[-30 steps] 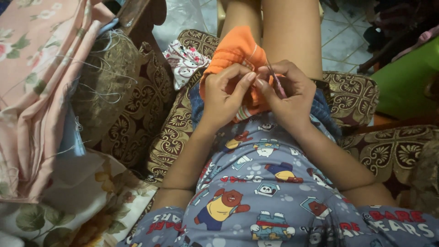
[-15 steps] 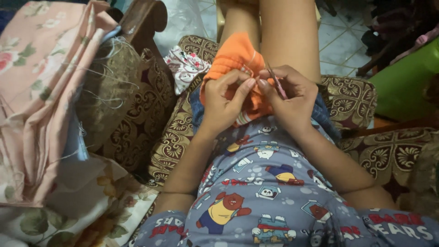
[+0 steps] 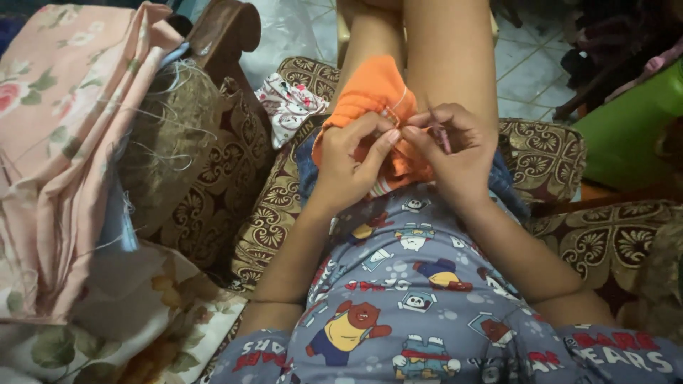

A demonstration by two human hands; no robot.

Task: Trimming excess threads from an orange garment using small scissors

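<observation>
We see both hands meeting over an orange cloth (image 3: 377,92) that lies on the lap, draped down from the knee toward the body. The left hand (image 3: 352,160) rests on the cloth's lower part, its fingers bent and its thumb and forefinger pinched on a fold of the orange fabric near the middle. The right hand (image 3: 455,146) sits just to the right of that pinch, touching the left fingertips; its fingers are curled around a thin, dark, stick-like tool (image 3: 443,135) — too small for us to say what kind. A pale thread (image 3: 398,99) runs across the cloth just above the fingertips.

Below the cloth, nearer the camera, is a grey-blue shirt printed with cartoon bears (image 3: 398,306). Left of the cloth, a small white fabric piece with red print (image 3: 288,107) lies on the brown patterned sofa (image 3: 548,153). Farther left of the cloth a pink floral fabric (image 3: 64,128) hangs over the sofa's arm, with loose threads beside it. To the right of the cloth, past the sofa's edge, stands something green (image 3: 626,128).
</observation>
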